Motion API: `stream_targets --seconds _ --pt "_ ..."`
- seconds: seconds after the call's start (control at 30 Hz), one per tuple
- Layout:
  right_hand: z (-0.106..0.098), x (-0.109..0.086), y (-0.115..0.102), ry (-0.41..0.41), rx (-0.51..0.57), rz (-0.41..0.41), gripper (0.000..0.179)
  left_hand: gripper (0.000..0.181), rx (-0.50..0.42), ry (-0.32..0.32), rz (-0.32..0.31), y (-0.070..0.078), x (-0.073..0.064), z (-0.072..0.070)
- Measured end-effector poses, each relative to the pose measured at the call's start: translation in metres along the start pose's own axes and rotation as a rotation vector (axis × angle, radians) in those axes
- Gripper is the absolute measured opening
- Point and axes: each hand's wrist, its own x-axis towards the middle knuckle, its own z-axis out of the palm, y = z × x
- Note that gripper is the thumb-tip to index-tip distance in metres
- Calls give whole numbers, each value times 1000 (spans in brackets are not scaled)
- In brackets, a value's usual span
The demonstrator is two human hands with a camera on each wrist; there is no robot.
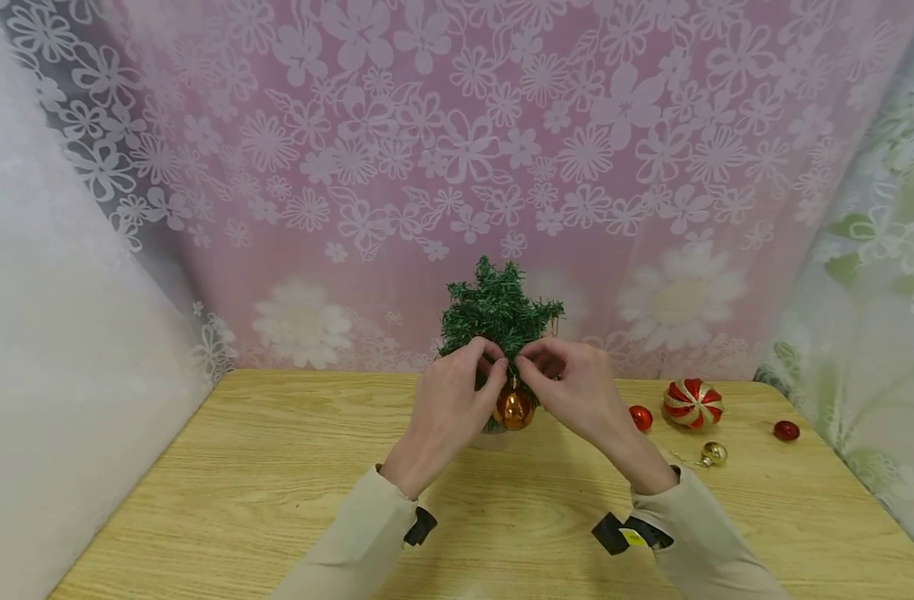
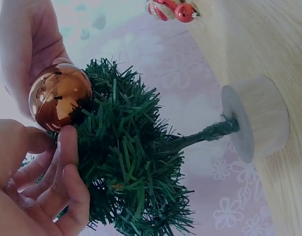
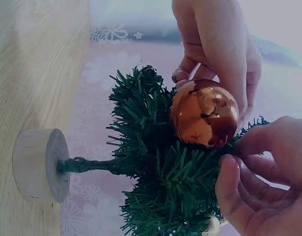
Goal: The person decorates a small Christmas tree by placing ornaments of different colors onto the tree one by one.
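Observation:
A small artificial Christmas tree (image 1: pixel 494 304) stands on a round pale wooden base (image 3: pixel 40 164) near the back of the table. Against its front hangs a shiny copper-orange Christmas ball (image 1: pixel 515 407), cap upward. My left hand (image 1: pixel 452 396) and right hand (image 1: pixel 580 392) meet just above the cap from either side. Each has thumb and forefinger pinched at the ball's hanging loop, which the fingertips mostly hide. In the right wrist view, green needles lie right behind the ball, and a pale round ornament (image 3: pixel 211 225) shows among the branches.
Right of the tree lie a small red ball (image 1: pixel 640 417), a large red-and-gold striped ball (image 1: pixel 693 403), a small gold ball (image 1: pixel 715 453) with a string, and a dark red ball (image 1: pixel 786 431) near the table's right edge. A flowered curtain (image 1: pixel 464 150) hangs behind the wooden table (image 1: pixel 277 483).

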Motion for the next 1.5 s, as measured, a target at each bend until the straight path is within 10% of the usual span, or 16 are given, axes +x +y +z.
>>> stream_targets --seconds 0.63,1.5 --pt "-55 -44 37 138 -98 12 12 8 -2 23 -60 -12 -19 -8" --pt "-97 -95 144 22 -410 157 12 15 -34 81 -22 -19 -28 -13"
